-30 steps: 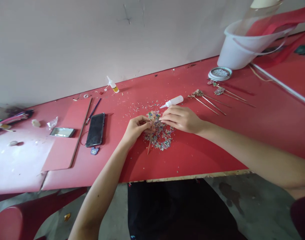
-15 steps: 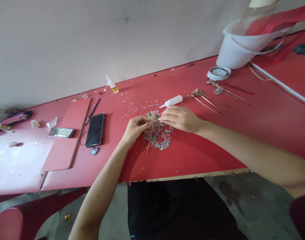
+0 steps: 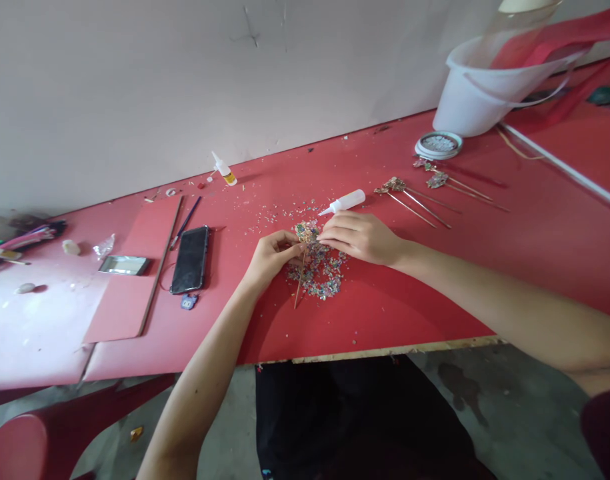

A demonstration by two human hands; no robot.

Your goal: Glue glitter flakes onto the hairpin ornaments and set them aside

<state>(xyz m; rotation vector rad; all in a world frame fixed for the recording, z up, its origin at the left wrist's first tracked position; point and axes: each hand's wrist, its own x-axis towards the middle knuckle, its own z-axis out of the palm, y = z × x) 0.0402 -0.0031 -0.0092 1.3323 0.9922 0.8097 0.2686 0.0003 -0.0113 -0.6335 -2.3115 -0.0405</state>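
Observation:
My left hand is closed on a hairpin, a thin metal stick with a decorated, sparkling head that points away from me. My right hand has its fingertips pressed together at the right side of that head; whatever they pinch is too small to make out. Under both hands lies a loose pile of small multicoloured chips. Just beyond my right hand a white glue bottle rests on its side, its nozzle towards the chips.
Several finished-looking hairpins lie to the right, near a small round dish of pale bits and a white bucket. To the left are a phone, a brush, a board and a second glue bottle.
Almost nothing differs. Both hands stay at the hairpin's head, with at most a very slight shift of the right fingertips.

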